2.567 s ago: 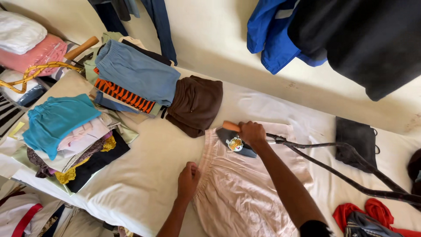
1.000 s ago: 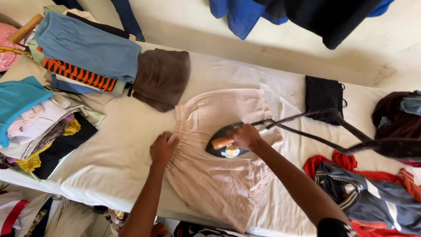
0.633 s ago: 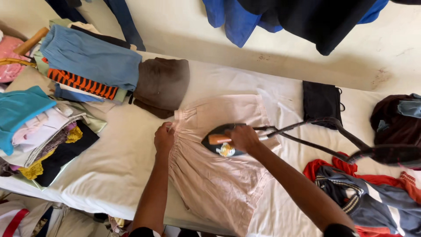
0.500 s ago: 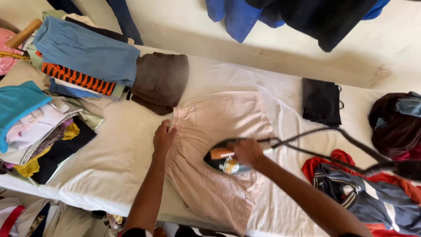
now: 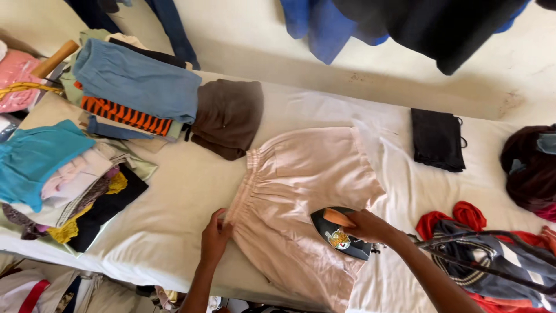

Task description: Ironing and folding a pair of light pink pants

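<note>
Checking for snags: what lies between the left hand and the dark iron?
Only pale pink gathered fabric garment spans from left hand to dark iron, per head view.
</note>
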